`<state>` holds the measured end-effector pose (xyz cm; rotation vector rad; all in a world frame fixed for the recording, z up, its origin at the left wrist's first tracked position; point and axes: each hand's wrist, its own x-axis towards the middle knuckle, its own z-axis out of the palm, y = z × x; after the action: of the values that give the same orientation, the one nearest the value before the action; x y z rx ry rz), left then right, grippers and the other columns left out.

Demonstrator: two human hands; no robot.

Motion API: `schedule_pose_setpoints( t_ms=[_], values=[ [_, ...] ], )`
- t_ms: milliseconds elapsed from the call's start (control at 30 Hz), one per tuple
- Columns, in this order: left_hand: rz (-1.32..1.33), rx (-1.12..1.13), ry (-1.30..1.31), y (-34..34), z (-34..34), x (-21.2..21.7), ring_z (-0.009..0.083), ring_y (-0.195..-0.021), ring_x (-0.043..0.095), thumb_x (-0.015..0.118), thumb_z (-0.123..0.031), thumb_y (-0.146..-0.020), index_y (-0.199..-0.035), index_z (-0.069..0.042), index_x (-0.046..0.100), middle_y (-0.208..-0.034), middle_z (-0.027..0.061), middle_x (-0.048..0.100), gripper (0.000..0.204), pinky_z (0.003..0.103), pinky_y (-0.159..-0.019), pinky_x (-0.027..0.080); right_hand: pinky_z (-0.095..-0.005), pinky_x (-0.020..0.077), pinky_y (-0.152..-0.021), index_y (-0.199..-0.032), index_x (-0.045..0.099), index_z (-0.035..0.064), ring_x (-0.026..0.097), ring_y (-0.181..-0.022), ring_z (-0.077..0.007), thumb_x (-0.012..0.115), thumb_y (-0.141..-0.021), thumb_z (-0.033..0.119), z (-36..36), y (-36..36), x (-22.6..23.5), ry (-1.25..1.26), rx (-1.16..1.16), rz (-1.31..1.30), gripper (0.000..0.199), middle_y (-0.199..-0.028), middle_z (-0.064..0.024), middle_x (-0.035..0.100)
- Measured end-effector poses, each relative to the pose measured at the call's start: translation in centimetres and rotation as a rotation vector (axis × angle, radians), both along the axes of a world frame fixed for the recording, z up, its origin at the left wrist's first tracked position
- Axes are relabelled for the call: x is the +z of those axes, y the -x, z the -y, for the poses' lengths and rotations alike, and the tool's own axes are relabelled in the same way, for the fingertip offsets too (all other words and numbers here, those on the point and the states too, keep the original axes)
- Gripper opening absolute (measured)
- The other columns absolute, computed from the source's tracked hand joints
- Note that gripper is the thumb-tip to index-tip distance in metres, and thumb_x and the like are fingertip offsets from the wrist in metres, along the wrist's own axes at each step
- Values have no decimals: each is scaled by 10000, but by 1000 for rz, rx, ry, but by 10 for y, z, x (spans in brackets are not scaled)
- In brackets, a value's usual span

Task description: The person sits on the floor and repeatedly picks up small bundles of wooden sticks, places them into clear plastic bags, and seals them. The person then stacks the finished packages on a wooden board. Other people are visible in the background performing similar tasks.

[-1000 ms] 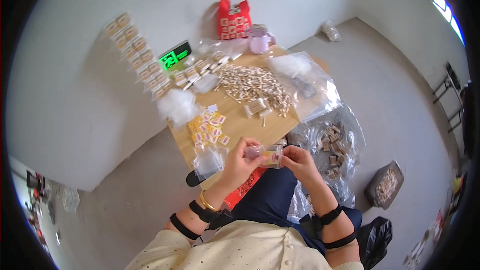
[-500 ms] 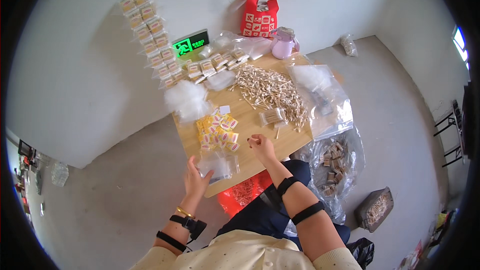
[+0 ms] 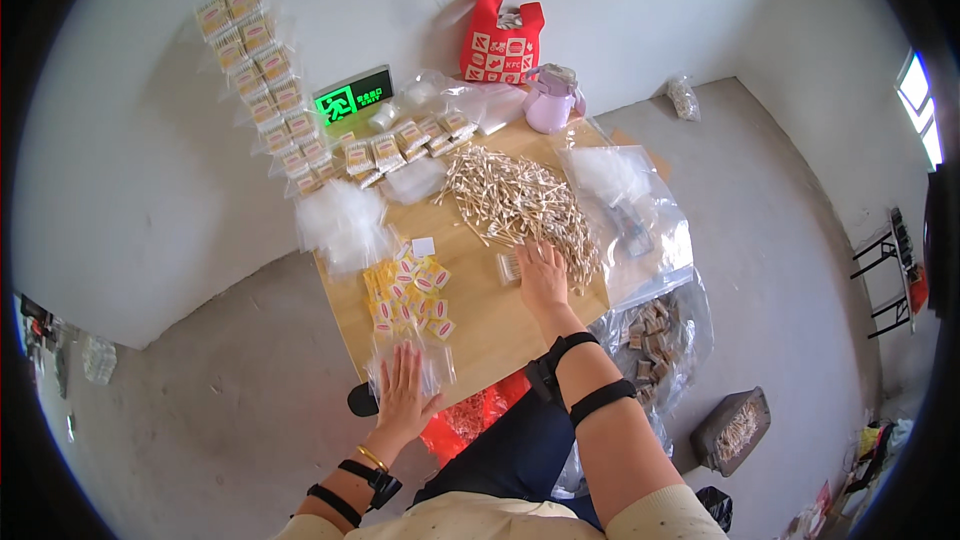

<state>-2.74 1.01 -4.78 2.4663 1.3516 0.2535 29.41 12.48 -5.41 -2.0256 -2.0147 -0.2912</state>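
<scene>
A: What am I seeing on the wooden table (image 3: 480, 315)?

B: I have the left hand (image 3: 405, 395) spread flat, fingers apart, pressing on a stack of clear plastic bags (image 3: 425, 365) at the table's near edge. The right hand (image 3: 543, 277) lies palm down, fingers loosely together, on the near rim of the heap of cotton swabs (image 3: 520, 202), just beside a small bundle of swabs (image 3: 509, 267). I cannot tell whether it pinches any.

A: Containers?

B: One red bag (image 3: 503, 40) stands by the wall at the far edge, something pale showing in its mouth. One lilac jug (image 3: 552, 100) with a lid stands next to it; its contents are hidden. Filled swab packets (image 3: 405, 140) lie in a row along the far left corner, and more filled packets (image 3: 262, 80) run in a double line on the floor beyond; too many to count surely. A large clear sheet (image 3: 640, 230) hangs over the right edge.

A: Anything between the hands?

B: A scatter of small yellow labels (image 3: 410, 290), one white slip (image 3: 424, 246) above them, and a crumpled pile of clear bags (image 3: 345, 220) at the left edge. One green exit sign (image 3: 353, 98) leans by the wall.
</scene>
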Motion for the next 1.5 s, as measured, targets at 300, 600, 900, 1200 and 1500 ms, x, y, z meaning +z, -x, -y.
schedule_pose_setpoints(
  t_ms=[300, 600, 900, 1200, 1500],
  values=[
    [722, 20, 181, -68, -39, 81, 341, -1382, 309, 694, -280, -865, -1477, -13, 227, -1481, 208, 325, 815, 467, -1127, 253, -341, 436, -890, -1088, 610, 43, 550, -989, -255, 618, -872, 131, 36, 21, 77, 136, 48, -774, 234, -1004, -99, 583],
    [1078, -182, 718, -152, -28, 111, 105, -916, 610, 631, -222, -945, -1111, -6, 634, -977, 40, 679, 272, 279, -822, 497, -313, 464, -814, -1117, 615, 27, 584, -948, -184, 617, -947, 204, 179, 0, 137, 161, 62, -1324, 246, -975, -99, 599],
    [677, -520, 404, -175, 21, 154, 269, -816, 637, 707, -156, -838, -1004, -41, 660, -864, 103, 680, 207, 366, -811, 450, -305, 457, -702, -904, 652, 29, 585, -785, -184, 660, -832, 54, 260, -15, 184, -136, -6, -768, 77, -800, -75, 582],
    [671, -579, 103, -192, 82, 194, 256, -820, 634, 723, -152, -833, -939, -42, 651, -885, 83, 673, 168, 350, -786, 463, -273, 453, -616, -808, 607, 2, 553, -653, -134, 705, -778, -1, 306, -5, 193, -341, -177, -1119, 103, -762, -65, 567],
    [800, -551, 390, -205, 93, 199, 196, -800, 659, 638, -110, -889, -881, 5, 615, -815, 100, 671, 117, 302, -730, 491, -259, 494, -675, -820, 566, -8, 588, -736, -119, 703, -799, -23, 330, 2, 197, -368, -131, -1229, 140, -811, -57, 540]
  ],
)
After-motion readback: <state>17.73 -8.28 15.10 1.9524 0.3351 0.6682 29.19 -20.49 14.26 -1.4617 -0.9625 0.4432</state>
